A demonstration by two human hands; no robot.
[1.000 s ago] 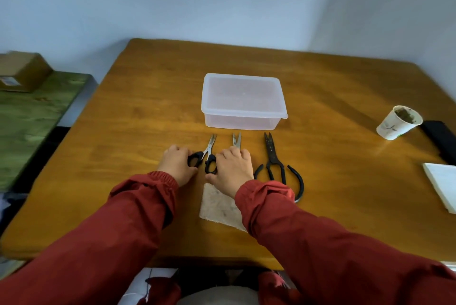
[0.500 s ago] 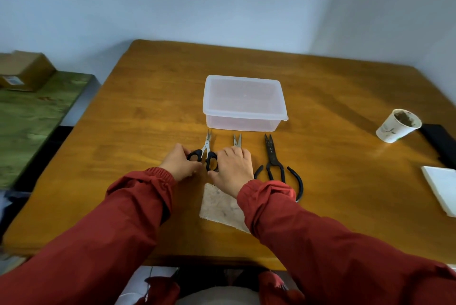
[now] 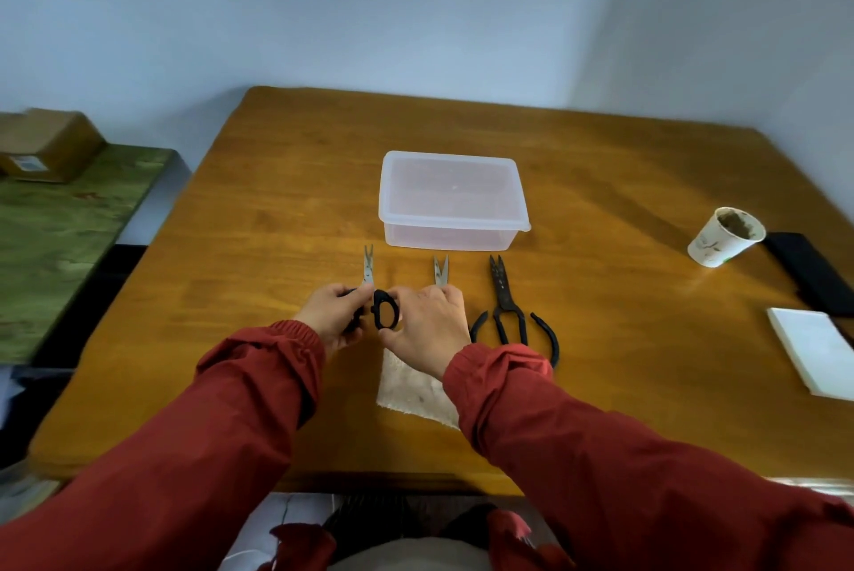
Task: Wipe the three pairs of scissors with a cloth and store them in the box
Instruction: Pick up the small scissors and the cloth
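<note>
Three pairs of scissors lie in a row in front of a clear lidded plastic box. The left pair has steel blades and black handles. My left hand grips its left handle. My right hand pinches its right handle ring between thumb and forefinger. That hand also hides the handles of the middle pair, so only its blades show. An all-black pair with big open loops lies free to the right. The beige cloth lies flat under my right wrist.
A wooden table carries a paper cup, a black flat object and a white pad at the right edge. A green surface with a cardboard box stands to the left.
The left pair has shifted left and its blades have swung from tilted right to pointing straight away. Both hands stayed at its handles.
</note>
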